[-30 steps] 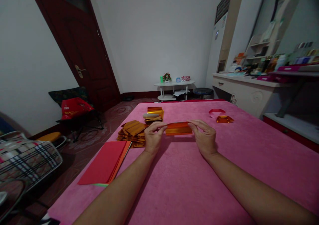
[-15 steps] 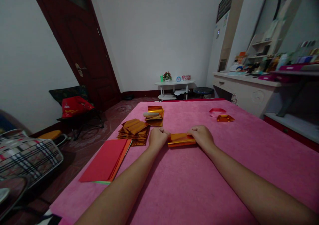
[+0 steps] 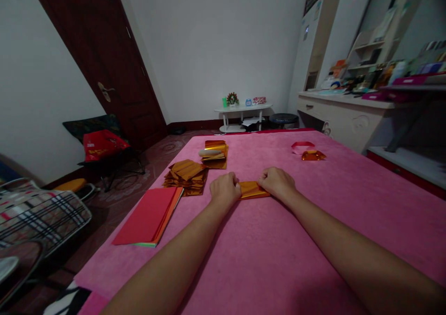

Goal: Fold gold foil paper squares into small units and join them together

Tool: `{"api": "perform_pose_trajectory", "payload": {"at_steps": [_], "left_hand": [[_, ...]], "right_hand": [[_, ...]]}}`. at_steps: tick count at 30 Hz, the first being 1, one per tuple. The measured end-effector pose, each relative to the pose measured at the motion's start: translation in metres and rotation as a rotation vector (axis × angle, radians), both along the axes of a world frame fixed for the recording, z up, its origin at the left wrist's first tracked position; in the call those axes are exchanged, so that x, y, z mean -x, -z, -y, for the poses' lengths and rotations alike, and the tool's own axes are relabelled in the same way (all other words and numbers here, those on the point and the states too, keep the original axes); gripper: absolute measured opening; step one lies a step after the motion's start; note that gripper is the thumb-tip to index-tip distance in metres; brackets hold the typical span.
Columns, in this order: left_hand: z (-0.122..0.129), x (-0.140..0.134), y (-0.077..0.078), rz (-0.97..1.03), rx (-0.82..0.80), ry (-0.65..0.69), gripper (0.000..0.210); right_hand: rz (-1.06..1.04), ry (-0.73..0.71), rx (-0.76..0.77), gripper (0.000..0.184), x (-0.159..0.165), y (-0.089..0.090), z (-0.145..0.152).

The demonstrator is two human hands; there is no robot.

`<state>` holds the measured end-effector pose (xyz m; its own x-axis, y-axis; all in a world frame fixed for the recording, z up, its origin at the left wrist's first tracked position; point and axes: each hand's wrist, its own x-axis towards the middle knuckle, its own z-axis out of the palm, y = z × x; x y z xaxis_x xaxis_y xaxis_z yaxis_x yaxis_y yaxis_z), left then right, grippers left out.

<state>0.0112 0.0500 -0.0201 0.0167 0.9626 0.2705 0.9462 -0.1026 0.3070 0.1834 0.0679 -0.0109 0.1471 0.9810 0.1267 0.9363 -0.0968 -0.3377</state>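
Head view: your left hand (image 3: 225, 187) and right hand (image 3: 278, 182), both curled, grip opposite ends of gold paper (image 3: 253, 190), long axis running left to right.

Head-worn camera is looking forward and down, pink cloth (image 3: 265, 254) spreading close below, lower centre; left hand (image 3: 224, 189), right hand (image 3: 278, 182) showing mid-frame; pale wall (image 3: 216, 41) standing farther off, upper centre.

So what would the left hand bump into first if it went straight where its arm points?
Probably nothing: the left hand touches the gold sheet at its side, but ahead the way looks free over the pink cloth to its far edge. Depth beyond is hard to judge.
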Motion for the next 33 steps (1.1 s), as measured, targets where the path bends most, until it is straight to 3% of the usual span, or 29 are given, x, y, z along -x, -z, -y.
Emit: {"api": "perform_pose_trajectory", "payload": {"at_steps": [5,11,16,20,29,31,33], "left_hand": [[0.005,-0.002,-0.001,-0.014,-0.106,0.014,0.025],[-0.003,-0.003,0.002,-0.094,-0.166,0.364,0.011],[-0.010,0.004,0.005,-0.019,-0.131,0.490,0.014],[-0.007,0.006,0.003,-0.009,-0.129,0.465,0.026],[0.003,-0.020,0.001,-0.088,-0.178,0.227,0.058],[0.000,-0.015,0.003,-0.061,-0.160,0.265,0.058],[-0.004,-0.003,0.003,-0.004,-0.105,0.384,0.055]], "right_hand": [[-0.017,0.013,-0.014,0.019,-0.003,0.005,-0.003],[-0.037,-0.047,-0.023,0.012,-0.006,0.005,-0.002],[-0.038,-0.063,-0.027,0.010,-0.005,0.004,0.001],[-0.038,-0.050,-0.032,0.011,-0.004,0.004,0.002],[-0.022,-0.041,-0.028,0.009,-0.004,0.004,0.001],[-0.021,-0.044,-0.039,0.009,-0.003,0.005,0.001],[-0.022,-0.048,-0.047,0.009,-0.004,0.006,0.001]]}}
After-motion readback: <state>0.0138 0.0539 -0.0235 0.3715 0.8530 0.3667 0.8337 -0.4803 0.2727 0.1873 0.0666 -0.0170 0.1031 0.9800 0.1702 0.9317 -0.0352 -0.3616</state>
